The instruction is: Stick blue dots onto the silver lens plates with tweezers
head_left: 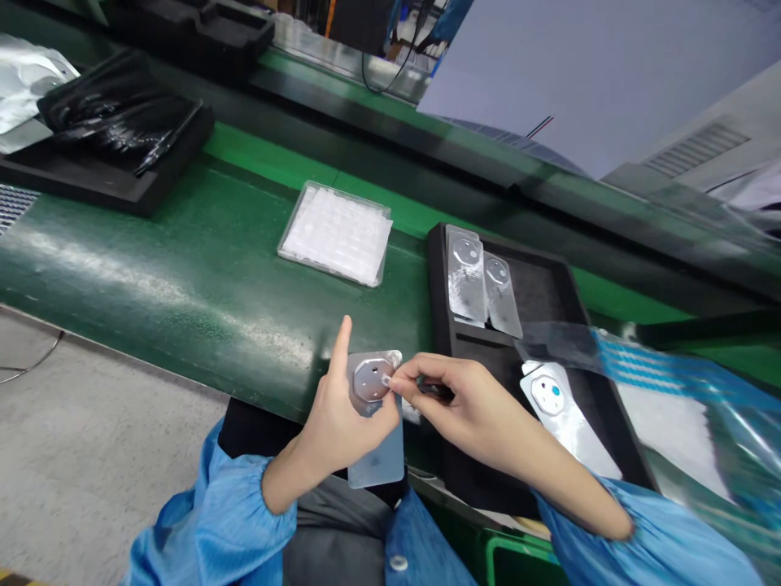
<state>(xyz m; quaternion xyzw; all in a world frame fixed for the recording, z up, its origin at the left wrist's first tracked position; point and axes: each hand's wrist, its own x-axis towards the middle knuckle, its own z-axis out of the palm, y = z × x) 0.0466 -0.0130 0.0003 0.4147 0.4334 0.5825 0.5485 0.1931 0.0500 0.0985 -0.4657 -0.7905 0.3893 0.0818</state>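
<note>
Silver flat part [372,381], with an octagonal metal disc at its upper end and a pale translucent lower end, is held just over the near edge of the green desk [183,281]. The left hand [335,415] has it gripped from behind, with the index finger [342,346] raised straight up just beside the disc. The right hand [469,403] reaches in from the right, its fingers [427,370] pinched together on a small dark tool [436,391], with the fingertips touching the disc.

Just right of the hands, a black foam tray [436,268] sits at the desk's near edge. Two film-covered silver plates [482,285] lie side by side at its far end, and a white-and-silver plate with a blue dot [565,415] lies near its right corner. Blue-striped plastic film [665,366] crosses that corner. Toward the far edge, a clear tray of white pieces [335,233] lies on the desk. A black bag [115,110] and a silver bag [24,81] occupy the far left corner.
</note>
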